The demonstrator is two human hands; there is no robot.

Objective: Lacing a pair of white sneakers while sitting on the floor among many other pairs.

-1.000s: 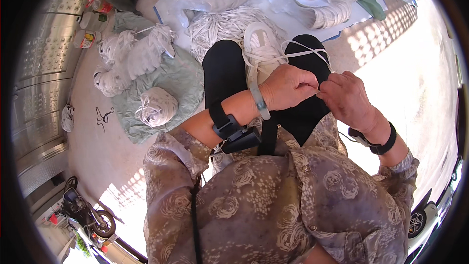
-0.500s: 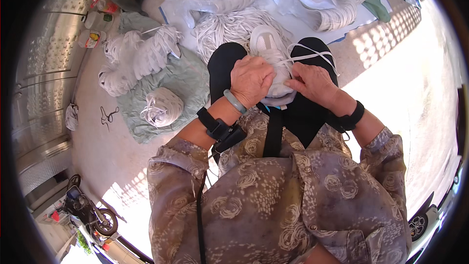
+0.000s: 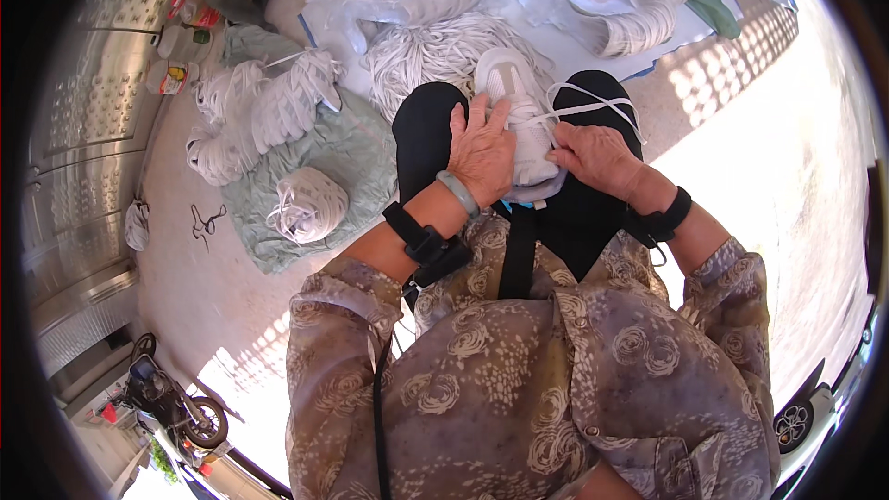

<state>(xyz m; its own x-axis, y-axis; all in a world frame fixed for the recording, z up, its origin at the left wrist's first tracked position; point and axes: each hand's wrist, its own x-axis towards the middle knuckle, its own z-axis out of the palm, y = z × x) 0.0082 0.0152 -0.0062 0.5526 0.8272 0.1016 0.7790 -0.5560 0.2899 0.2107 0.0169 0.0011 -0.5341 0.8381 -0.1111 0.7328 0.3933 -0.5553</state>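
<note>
A white sneaker (image 3: pixel 532 143) lies on my lap between my black-covered knees, its toe pointing away from me. My left hand (image 3: pixel 482 153) rests along the shoe's left side with its fingers stretched out and apart. On the other side, my right hand (image 3: pixel 600 159) is closed in a pinch by the eyelets, on what looks like the white shoelace. A loose length of the shoelace (image 3: pixel 593 109) loops over my right knee. The exact spot where my right fingertips grip is partly hidden.
Beyond my knees lies a pile of white laces (image 3: pixel 444 56), with rows of nested white shoes (image 3: pixel 639 32) in plastic behind it. To the left, a green cloth (image 3: pixel 356 143) holds a single laced shoe (image 3: pixel 310 204) and a row of shoes (image 3: pixel 269 111).
My left hand has gone from curled fingers to fingers stretched forward along the shoe. The right hand stays pinched at nearly the same place.
</note>
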